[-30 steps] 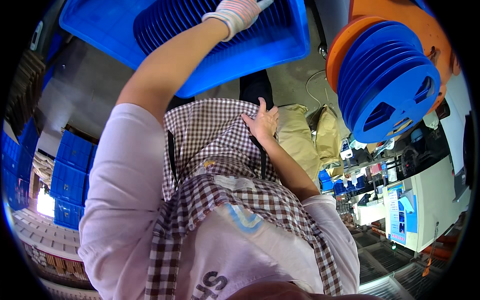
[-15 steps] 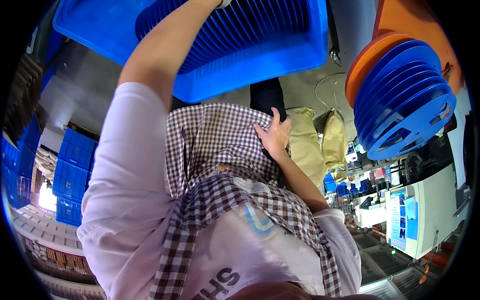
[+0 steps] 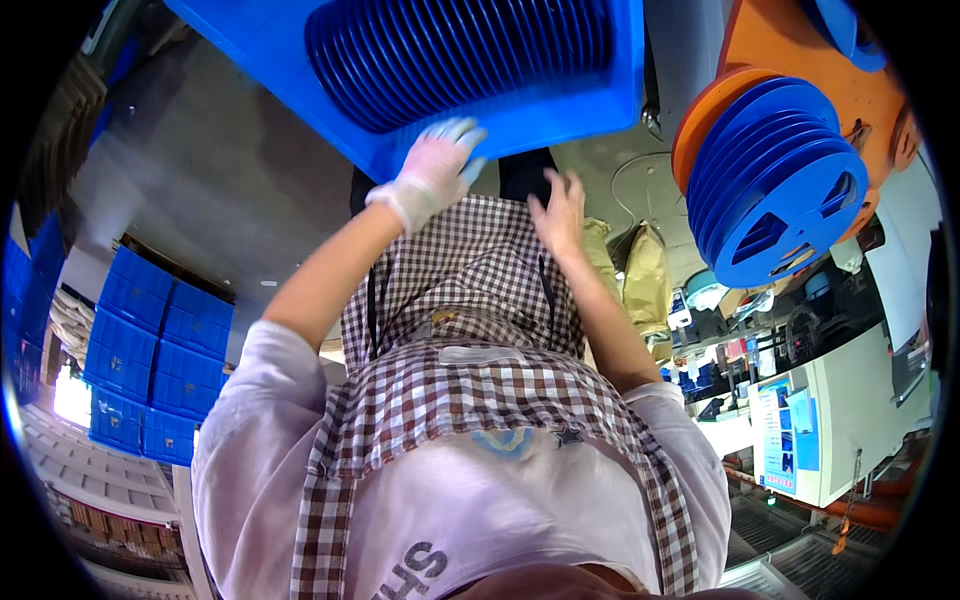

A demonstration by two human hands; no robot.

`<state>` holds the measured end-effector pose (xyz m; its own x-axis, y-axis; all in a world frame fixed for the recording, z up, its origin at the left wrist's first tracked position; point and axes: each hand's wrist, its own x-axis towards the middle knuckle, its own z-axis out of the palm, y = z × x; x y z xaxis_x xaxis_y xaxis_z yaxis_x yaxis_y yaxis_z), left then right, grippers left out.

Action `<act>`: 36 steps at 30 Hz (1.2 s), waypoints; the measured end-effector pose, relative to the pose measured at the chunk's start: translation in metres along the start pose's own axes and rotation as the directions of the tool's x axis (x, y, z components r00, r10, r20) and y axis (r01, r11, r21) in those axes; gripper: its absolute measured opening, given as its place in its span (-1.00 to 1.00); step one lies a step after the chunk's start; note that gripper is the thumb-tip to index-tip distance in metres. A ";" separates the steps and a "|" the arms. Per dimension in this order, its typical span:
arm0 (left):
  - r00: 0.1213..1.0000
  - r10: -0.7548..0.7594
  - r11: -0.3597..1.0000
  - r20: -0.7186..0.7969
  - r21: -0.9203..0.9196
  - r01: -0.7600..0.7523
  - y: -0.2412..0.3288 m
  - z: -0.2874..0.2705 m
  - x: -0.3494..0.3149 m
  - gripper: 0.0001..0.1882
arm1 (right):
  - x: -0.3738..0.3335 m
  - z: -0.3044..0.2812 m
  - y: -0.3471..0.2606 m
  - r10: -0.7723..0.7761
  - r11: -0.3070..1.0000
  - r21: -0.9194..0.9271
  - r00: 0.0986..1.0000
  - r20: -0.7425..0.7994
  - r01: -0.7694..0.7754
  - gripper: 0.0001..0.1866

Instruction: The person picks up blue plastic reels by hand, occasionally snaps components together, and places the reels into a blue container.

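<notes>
My left hand (image 3: 438, 168), in a white glove, is open with its fingers stretched out just off the near edge of a blue plastic bin (image 3: 520, 135). Inside that bin a long row of blue reels (image 3: 460, 60) stands on edge, packed side by side. Over the right side of my lap, my bare right hand (image 3: 562, 215) is open, fingers apart and holding nothing. A brown and white checked apron (image 3: 460, 260) covers my lap beneath both hands. To the right, several blue reels (image 3: 770, 190) sit stacked face to face against an orange disc (image 3: 690, 130).
Orange machine parts (image 3: 775, 45) rise behind the reel stack, with another blue reel (image 3: 845, 30) at the top right. Yellowish paper sacks (image 3: 645, 280) stand beside my right arm. Blue crates (image 3: 150, 350) are piled at the left. A pale cabinet (image 3: 835, 420) stands at the right.
My left hand has drawn back from over the reels in the bin to its near edge. My right hand has lifted slightly up off my lap. The view has shifted a little.
</notes>
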<state>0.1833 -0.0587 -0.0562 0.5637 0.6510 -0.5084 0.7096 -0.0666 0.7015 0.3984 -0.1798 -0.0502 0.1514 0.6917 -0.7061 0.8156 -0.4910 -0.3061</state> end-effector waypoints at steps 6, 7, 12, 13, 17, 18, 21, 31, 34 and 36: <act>0.918 -0.373 0.922 -0.131 0.058 0.383 -0.020 -0.003 -0.110 -0.60 | 0.179 -0.051 -0.092 -0.305 0.877 0.283 0.905 -0.296 0.388 -0.52; 0.883 -0.432 0.884 -0.183 0.110 0.455 -0.027 0.005 -0.120 -0.58 | 0.198 -0.044 -0.095 -0.328 0.911 0.138 0.885 -0.330 0.389 -0.50; 0.764 -0.633 0.728 -0.125 0.242 0.642 -0.036 0.056 -0.136 -0.51 | 0.228 -0.026 -0.107 -0.250 0.953 -0.206 0.959 -0.131 0.220 -0.49; 0.760 -0.637 0.715 -0.133 0.267 0.646 -0.030 0.058 -0.135 -0.53 | 0.230 -0.026 -0.108 -0.223 0.959 -0.203 0.970 -0.096 0.200 -0.48; 0.757 -0.616 0.748 -0.219 0.136 0.649 -0.044 0.060 -0.131 -0.63 | 0.215 -0.024 -0.116 -0.214 0.958 -0.195 0.977 0.005 0.210 -0.27; 0.757 -0.623 0.751 -0.198 0.121 0.649 -0.047 0.058 -0.130 -0.64 | 0.211 -0.025 -0.110 -0.212 0.959 -0.197 0.977 -0.034 0.202 -0.26; 0.757 -0.630 0.755 -0.173 0.094 0.649 -0.041 0.053 -0.130 -0.69 | 0.208 -0.040 -0.076 -0.092 0.986 -0.141 0.995 -0.037 0.086 -0.26; 0.757 -0.643 0.751 -0.119 0.097 0.653 -0.037 0.050 -0.122 -0.70 | 0.277 -0.047 -0.088 -0.111 0.987 -0.114 0.993 0.028 0.113 -0.20; 0.767 -0.628 0.761 -0.128 0.103 0.641 -0.037 0.049 -0.118 -0.70 | 0.342 -0.044 -0.106 -0.115 0.958 -0.257 0.992 0.053 0.125 -0.08; 0.777 -0.614 0.771 -0.140 0.105 0.628 -0.035 0.049 -0.119 -0.71 | 0.389 -0.038 -0.109 -0.073 0.940 -0.330 0.995 0.066 0.090 -0.05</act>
<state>0.1122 -0.1713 -0.0447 -0.0570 0.6521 -0.7560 0.9454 0.2786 0.1691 0.3899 0.1629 -0.2671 0.0546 0.6892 -0.7225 0.9644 -0.2240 -0.1408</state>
